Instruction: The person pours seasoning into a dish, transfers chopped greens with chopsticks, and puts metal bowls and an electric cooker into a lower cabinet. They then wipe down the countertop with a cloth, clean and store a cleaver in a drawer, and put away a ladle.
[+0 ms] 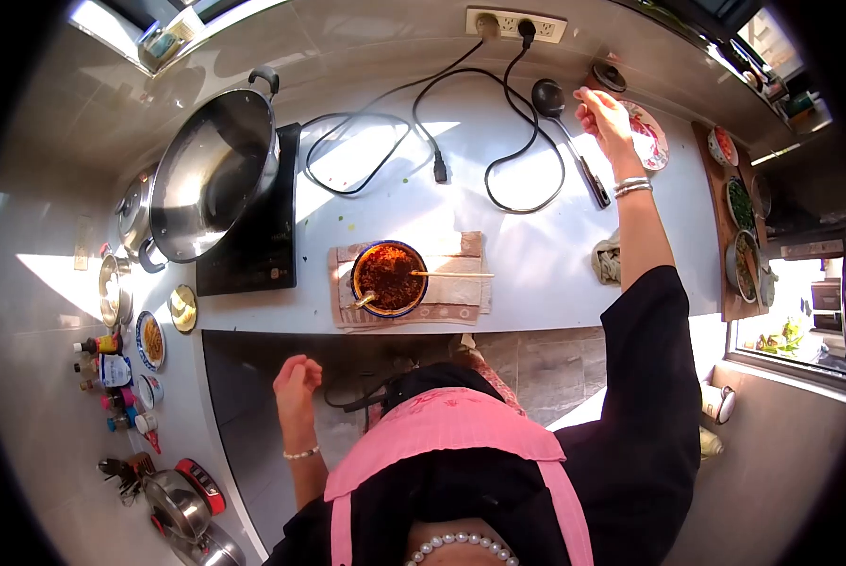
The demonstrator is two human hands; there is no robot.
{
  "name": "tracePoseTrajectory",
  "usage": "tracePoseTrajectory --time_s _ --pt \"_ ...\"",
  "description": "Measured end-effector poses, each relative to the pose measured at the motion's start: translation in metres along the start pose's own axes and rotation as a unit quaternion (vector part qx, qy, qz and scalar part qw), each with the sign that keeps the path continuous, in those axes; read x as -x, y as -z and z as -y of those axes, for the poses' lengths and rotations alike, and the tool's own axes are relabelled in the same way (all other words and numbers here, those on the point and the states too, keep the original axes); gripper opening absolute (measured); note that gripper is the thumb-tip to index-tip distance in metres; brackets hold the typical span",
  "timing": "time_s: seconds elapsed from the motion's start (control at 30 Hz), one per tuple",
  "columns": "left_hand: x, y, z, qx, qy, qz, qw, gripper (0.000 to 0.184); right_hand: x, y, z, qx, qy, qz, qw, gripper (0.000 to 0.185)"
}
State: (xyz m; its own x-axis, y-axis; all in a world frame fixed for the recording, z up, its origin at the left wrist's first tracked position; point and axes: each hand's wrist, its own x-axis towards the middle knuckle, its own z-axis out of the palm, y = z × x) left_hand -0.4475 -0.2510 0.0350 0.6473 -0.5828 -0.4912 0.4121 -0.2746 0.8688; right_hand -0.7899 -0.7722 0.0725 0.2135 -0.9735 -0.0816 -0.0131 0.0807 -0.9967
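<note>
R hand point(604, 118) is up over the far R part of the bench point(376, 212), fingers bent & fairly narrow; can't tell if anything's pinched btwn the tips. Closest to it: a black ladle point(576, 149), lying just L of the hand w/ its handle pointing back twd the person, and a red-patterned plate point(651, 141) just to the R, partly hidden by the hand. L hand point(298, 387) is in the air off the near edge of the bench, fingers loosely curled, narrow; can't tell from this angle if it's fully closed.

Mid-bench, nr the front edge, a bowl point(385, 274) of dark-red mix sits on a folded towel point(456, 307); a thin stick point(461, 274) runs from the bowl out over the towel. To the L, a big wok point(220, 170) is on a black hob point(253, 271). Black cords point(527, 209) loop across the back; 2 plugs are in the wall outlet strip point(508, 24). Crumpled cloth point(607, 261) lies R of the towel, well apart. Far R: wooden board point(715, 203) w/ small bowls, red & green contents.
</note>
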Motion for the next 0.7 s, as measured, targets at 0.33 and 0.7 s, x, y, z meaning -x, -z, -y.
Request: tracePoseTrajectory --time_s 0.33,0.7 --pt "0.014 -0.025 -0.003 -0.034 -0.003 -0.038 0.999 0.014 -0.093 -0.018 -0.027 0.039 -0.044 -0.012 0.998 0.02" --pt "0.036 -0.047 -0.004 -0.05 0.015 -0.116 0.992 0.016 -0.195 -0.054 -0.022 0.43 0.005 -0.064 0.901 0.043"
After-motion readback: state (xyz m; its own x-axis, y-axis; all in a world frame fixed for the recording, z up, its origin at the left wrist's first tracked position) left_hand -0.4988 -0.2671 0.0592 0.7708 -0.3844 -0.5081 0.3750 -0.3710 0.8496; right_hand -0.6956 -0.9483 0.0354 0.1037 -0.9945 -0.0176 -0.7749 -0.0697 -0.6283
